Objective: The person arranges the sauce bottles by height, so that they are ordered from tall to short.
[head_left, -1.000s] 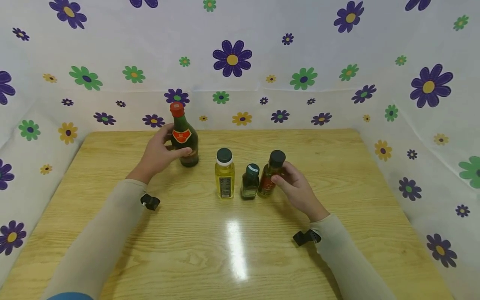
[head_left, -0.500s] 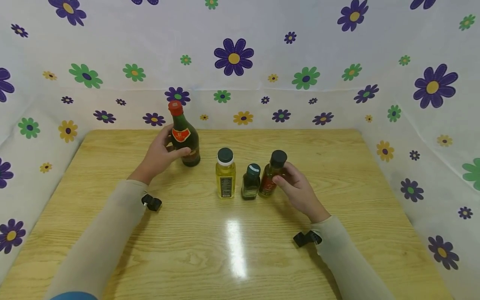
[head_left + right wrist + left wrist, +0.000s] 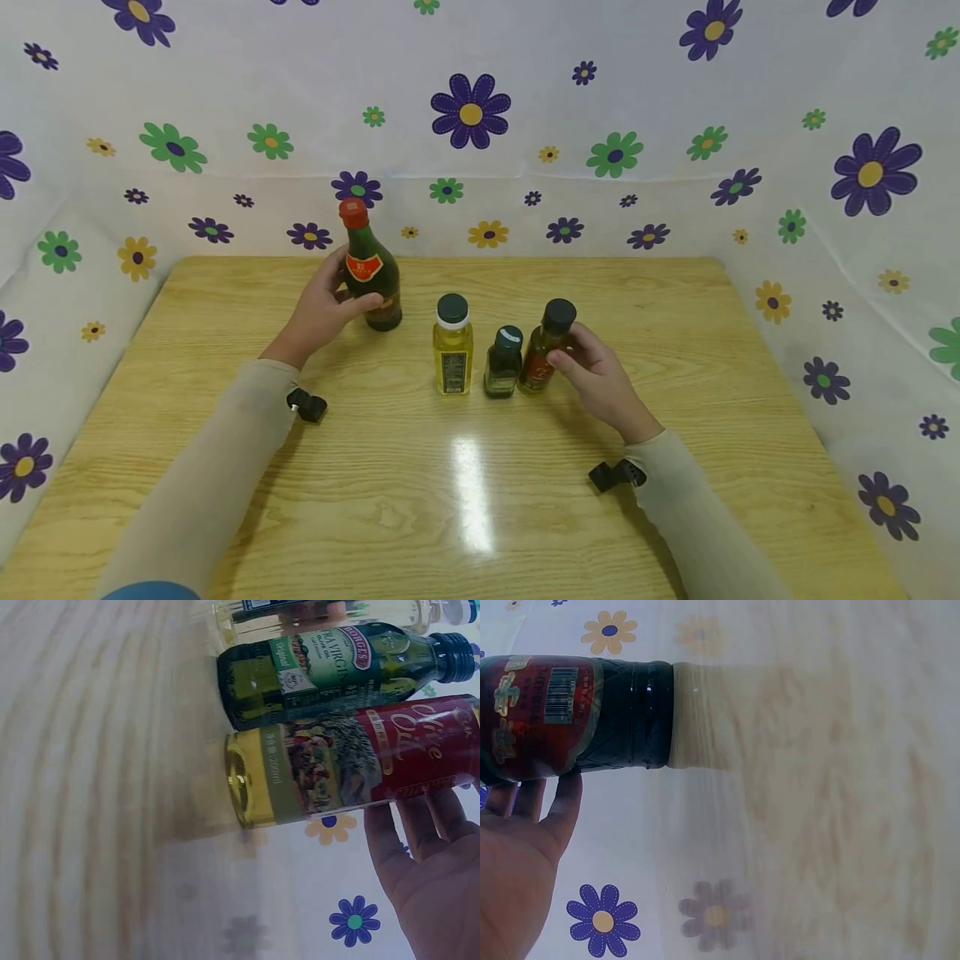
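Note:
My left hand [image 3: 322, 304] grips a tall dark-green bottle [image 3: 384, 287] with a red cap, thumb across its front. In the left wrist view this bottle [image 3: 540, 712] shows a red label with a barcode, and its base is right at the tabletop. My right hand [image 3: 596, 379] holds a black-capped olive oil bottle [image 3: 537, 367] with a red label, its base low at the table. Close beside it stands a small dark-green olive oil bottle [image 3: 503, 367]. Left of that, a clear bottle of yellow oil [image 3: 453, 354] with a dark cap stands upright.
The wooden table [image 3: 375, 500] has a bright light reflection near its middle. A white flower-patterned cloth [image 3: 525, 125] rises behind the table and along both sides. Small black wrist cameras [image 3: 307, 406] sit at the sleeve cuffs.
Only the head view has shifted slightly. Both hands keep their grips, and the bottles stay in place.

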### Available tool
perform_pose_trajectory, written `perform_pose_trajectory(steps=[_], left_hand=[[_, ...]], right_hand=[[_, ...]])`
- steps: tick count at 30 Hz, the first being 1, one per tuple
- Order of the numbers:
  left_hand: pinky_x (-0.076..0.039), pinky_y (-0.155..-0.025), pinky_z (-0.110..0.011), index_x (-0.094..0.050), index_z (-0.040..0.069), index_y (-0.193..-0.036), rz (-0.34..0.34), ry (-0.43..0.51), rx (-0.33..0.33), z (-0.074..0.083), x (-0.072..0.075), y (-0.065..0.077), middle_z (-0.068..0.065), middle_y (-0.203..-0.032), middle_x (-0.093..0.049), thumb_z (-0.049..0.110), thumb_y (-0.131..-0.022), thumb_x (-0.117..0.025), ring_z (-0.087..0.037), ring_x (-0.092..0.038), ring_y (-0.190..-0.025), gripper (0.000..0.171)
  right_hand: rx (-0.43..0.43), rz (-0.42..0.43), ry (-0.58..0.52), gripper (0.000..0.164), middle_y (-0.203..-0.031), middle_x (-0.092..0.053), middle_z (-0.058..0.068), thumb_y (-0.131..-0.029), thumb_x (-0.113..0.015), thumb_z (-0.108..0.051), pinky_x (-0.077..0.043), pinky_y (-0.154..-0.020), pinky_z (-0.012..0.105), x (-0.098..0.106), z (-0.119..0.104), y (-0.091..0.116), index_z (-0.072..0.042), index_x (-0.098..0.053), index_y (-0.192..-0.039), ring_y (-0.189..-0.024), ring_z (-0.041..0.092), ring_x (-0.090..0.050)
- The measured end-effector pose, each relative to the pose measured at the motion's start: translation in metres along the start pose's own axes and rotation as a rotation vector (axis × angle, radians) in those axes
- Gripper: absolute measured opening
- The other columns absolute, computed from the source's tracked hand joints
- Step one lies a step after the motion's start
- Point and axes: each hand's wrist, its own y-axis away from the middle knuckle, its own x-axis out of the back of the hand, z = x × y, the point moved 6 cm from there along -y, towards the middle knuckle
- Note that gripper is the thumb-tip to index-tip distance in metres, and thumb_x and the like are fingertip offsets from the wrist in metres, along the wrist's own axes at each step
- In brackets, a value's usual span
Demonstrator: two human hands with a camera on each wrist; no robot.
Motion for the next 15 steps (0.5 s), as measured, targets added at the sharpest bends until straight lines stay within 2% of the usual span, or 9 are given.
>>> perform_pose_trajectory(steps=[5,10,15], left_hand=[[-0.038,-0.118,-0.055,-0.034,0.025,-0.160,0.016,0.006,0.004,-0.002,0.002,0.000,-0.005,-0.154,-0.048,0.024,-0.092,-0.081,-0.027,-0.045,-0.142,0.083],[-0.036,-0.119,-0.055,-0.036,0.024,-0.160,0.033,0.013,0.004,-0.003,0.004,0.003,-0.006,-0.153,-0.049,0.024,-0.092,-0.081,-0.026,-0.045,-0.143,0.081],[-0.035,-0.120,-0.054,-0.037,0.023,-0.159,0.029,0.018,-0.007,-0.002,0.002,-0.001,-0.006,-0.152,-0.050,0.024,-0.091,-0.082,-0.026,-0.046,-0.143,0.082]], right_hand=[[0.004,-0.030,-0.016,0.039,-0.137,-0.057,0.018,-0.105,-0.058,-0.004,-0.049,-0.105,0.023,0.001,-0.006,-0.005,0.001,-0.051,-0.143,-0.127,0.012,-0.058],[-0.035,-0.056,0.045,0.036,-0.132,-0.060,0.013,-0.103,-0.063,-0.006,-0.051,-0.101,0.023,0.005,-0.007,-0.010,0.001,-0.056,-0.138,-0.123,0.012,-0.058],[-0.068,-0.050,0.076,0.033,-0.128,-0.063,0.008,-0.102,-0.066,-0.010,-0.052,-0.099,0.023,0.010,-0.006,-0.012,-0.003,-0.061,-0.133,-0.120,0.014,-0.060]])
